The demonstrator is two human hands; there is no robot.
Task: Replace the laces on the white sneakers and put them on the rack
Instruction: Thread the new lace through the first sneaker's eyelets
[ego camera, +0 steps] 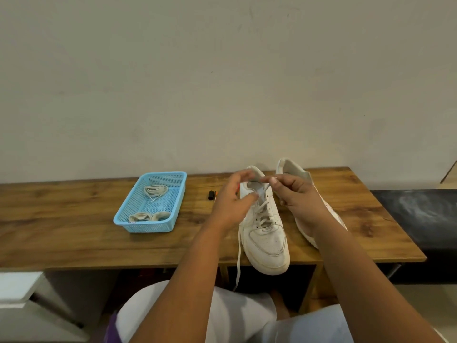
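Two white sneakers stand on the wooden table (pixel 74 238). The nearer sneaker (pixel 268 241) points its toe at me and is partly laced; one lace end (pixel 238 263) hangs over the table's front edge. The second sneaker (pixel 296 177) lies tilted to the right, mostly behind my right hand. My left hand (pixel 232 201) hovers over the nearer sneaker's collar with fingers curled, thumb by the tongue. My right hand (pixel 294 191) pinches something small, seemingly a lace, above the collar.
A light blue plastic basket (pixel 150 226) at the left holds a loose white lace (pixel 154 190) and two rolled pale bundles (pixel 148 216). A small black object (pixel 211 195) lies beside my left hand. A dark bench (pixel 425 214) adjoins the table on the right.
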